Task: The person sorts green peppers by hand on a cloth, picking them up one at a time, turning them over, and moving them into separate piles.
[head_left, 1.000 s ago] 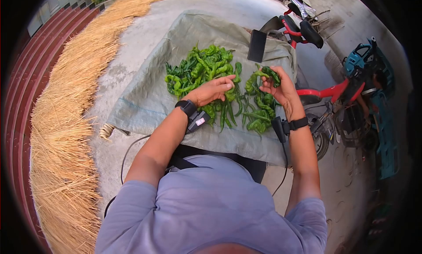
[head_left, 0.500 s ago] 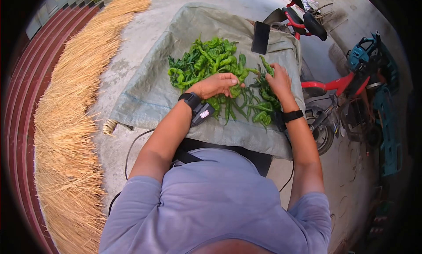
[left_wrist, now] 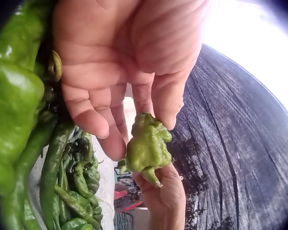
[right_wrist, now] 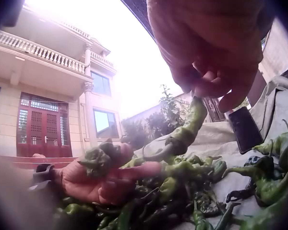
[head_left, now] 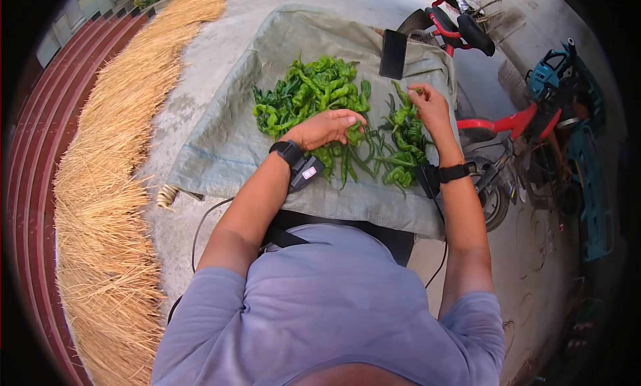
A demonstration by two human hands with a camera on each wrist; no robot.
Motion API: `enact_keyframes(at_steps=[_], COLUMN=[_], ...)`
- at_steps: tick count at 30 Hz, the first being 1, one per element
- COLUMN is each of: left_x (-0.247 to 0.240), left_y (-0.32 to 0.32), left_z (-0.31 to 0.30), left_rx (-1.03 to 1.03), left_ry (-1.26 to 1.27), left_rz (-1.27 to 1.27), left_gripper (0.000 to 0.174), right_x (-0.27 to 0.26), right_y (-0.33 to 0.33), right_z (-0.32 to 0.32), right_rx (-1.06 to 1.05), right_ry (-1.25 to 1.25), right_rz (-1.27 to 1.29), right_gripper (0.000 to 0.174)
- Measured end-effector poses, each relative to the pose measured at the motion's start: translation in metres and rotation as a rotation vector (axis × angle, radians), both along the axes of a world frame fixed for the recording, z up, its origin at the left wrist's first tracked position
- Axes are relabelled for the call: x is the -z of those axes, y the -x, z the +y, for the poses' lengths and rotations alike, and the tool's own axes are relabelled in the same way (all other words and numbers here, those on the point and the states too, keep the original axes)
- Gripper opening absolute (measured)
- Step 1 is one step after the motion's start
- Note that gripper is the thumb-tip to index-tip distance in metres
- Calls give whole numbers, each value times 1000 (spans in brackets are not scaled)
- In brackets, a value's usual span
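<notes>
My left hand (head_left: 327, 128) is over the front of a heap of green peppers (head_left: 310, 89), holding a small wrinkled green pepper (left_wrist: 148, 146) between thumb and fingers. Palm and curled fingers show around it in the left wrist view. To the right, my right hand (head_left: 432, 111) is above a smaller pile of peppers (head_left: 405, 142), its thumb and fingertips brought together. A long curved light green pepper (right_wrist: 188, 129) hangs from those fingertips in the right wrist view. Several thin peppers (head_left: 357, 162) lie between the two piles.
A grey-green woven sheet (head_left: 227, 142) lies under the peppers, with a black phone (head_left: 393, 54) near its far right. Straw (head_left: 110, 232) is spread on the ground at left, beside red steps (head_left: 40, 206). A red vehicle (head_left: 514, 122) stands close on the right.
My right hand came down from holding a dark pepper up to the right pile, then moved slightly away from me. My left hand stays over the heap, turned a little.
</notes>
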State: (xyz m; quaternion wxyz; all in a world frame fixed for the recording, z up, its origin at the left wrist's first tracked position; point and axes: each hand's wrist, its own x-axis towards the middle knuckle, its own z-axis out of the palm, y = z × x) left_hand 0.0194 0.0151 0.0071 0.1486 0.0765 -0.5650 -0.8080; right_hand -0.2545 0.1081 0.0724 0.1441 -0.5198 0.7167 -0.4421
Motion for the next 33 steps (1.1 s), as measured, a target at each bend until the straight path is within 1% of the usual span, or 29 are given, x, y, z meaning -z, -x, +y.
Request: enact_keyframes(at_steps=[1, 4, 7, 9, 11, 12, 14, 16, 19, 22, 24, 26, 28, 29, 31, 33], left_x=[3, 10, 12, 15, 18, 19, 19, 18, 13, 8, 11, 12, 12, 12, 12, 11], left_y=[0, 1, 3, 4, 4, 3, 5, 5, 2, 2, 2, 3, 3, 3, 3, 3], left_z=[-2, -6, -7, -7, -7, -9, -10, -8, -7, -3, -5, -6, -6, -7, -6, -5], left_rx=[12, 17, 11, 6, 12, 19, 14, -16, 10, -20, -2, 8, 7, 7, 9, 11], left_ry=[8, -4, -25, -27, -33, -34, -43, -62, -112, -109, -92, -77, -67, -70, -75, -80], left_rz=[-9, 8, 21, 47, 54, 55, 65, 83, 75, 91, 78, 71, 66, 67, 65, 66], left_gripper=[31, 31, 30, 30, 31, 31, 31, 29, 29, 31, 32, 32, 32, 32, 31, 32], right_x=[-1, -4, -9, -17, -14, -9, 10, 17, 5, -10, -14, -11, -8, -4, -13, 5], right_y=[6, -4, -48, -77, -102, -110, -110, -109, -102, -79, -54, -28, -15, -11, -29, -29], right_z=[0, 11, 28, 36, 47, 53, 54, 54, 60, 54, 48, 39, 29, 23, 12, -17], right_rx=[61, 282, 5, -211, -314, -334, -331, -300, -231, -69, 43, 150, 249, 211, 138, 36], right_ry=[0, 14, 65, -312, -478, -450, -361, -305, -298, -336, -307, -297, -305, -328, -375, -296], right_rz=[76, 570, 422, 219, 399, 508, 414, 341, 379, 518, 544, 601, 687, 660, 600, 348], right_gripper=[29, 31, 31, 39, 47, 46, 45, 42, 39, 39, 40, 42, 47, 45, 44, 44])
